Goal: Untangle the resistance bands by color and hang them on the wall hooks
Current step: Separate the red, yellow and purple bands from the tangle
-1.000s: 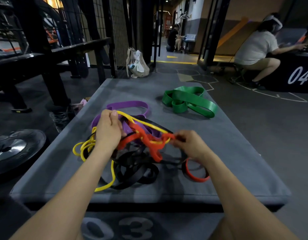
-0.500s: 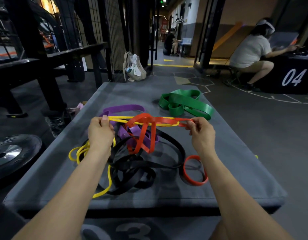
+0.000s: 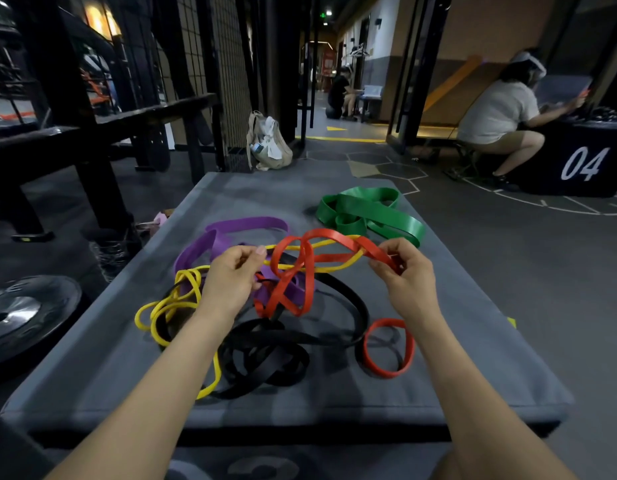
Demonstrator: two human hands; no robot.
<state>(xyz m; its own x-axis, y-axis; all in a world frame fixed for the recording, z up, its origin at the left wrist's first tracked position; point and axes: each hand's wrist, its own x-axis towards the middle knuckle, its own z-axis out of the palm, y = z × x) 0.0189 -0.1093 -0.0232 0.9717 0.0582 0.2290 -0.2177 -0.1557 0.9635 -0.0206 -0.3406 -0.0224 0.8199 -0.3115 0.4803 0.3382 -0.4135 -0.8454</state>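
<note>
A tangle of resistance bands lies on a grey padded box [image 3: 473, 358]. My left hand [image 3: 230, 278] pinches the yellow band [image 3: 168, 306] where it crosses the knot. My right hand [image 3: 405, 271] grips the red band [image 3: 300, 268], which loops over and under the yellow one, both lifted off the pad. The purple band [image 3: 230, 233] lies behind my left hand, partly under the tangle. The black band [image 3: 265, 358] coils in front. A green band [image 3: 369, 213] lies apart at the far right. No wall hooks are visible.
A metal weight plate [image 3: 23, 313] lies on the floor at the left. A black bench frame [image 3: 92, 133] and wire mesh stand behind it. A beige bag [image 3: 269, 143] sits beyond the box. A seated person [image 3: 497, 112] works at a box marked 04.
My hands have pulled apart and lifted the red and yellow bands from a bunched knot, then eased slightly so the strands hang looser.
</note>
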